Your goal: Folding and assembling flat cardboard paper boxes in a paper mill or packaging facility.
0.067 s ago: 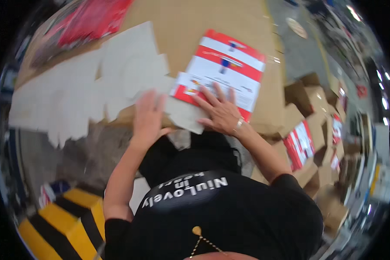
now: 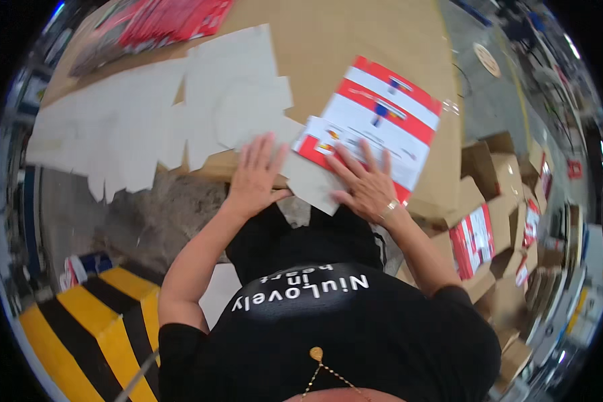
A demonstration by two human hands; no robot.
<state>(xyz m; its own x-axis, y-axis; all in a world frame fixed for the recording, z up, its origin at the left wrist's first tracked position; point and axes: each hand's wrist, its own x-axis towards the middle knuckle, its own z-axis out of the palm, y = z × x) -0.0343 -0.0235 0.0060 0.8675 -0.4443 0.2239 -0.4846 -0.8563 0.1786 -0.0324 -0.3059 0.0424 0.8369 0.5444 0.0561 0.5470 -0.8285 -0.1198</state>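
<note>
A flat printed cardboard box blank (image 2: 375,124), red and white with small blue figures, lies on the brown cardboard-covered table in front of me. My right hand (image 2: 367,187) rests on its near edge, fingers spread, palm down. My left hand (image 2: 256,177) lies flat at the table's near edge with its fingers stretched out, nearest the pale grey cardboard blanks (image 2: 238,100). One grey flap (image 2: 315,187) sticks out over the edge between my two hands. Neither hand grips anything.
Red items in clear plastic (image 2: 174,23) lie at the table's far left. More grey blanks (image 2: 107,120) spread leftward. Open brown cartons (image 2: 496,167), some holding red-and-white packages (image 2: 472,241), stand on the right. A yellow-and-black striped block (image 2: 94,321) sits at lower left.
The whole scene has shifted rightward in the picture. My left hand, blurred before, now shows clearly at the table edge. My right hand stays on the printed blank.
</note>
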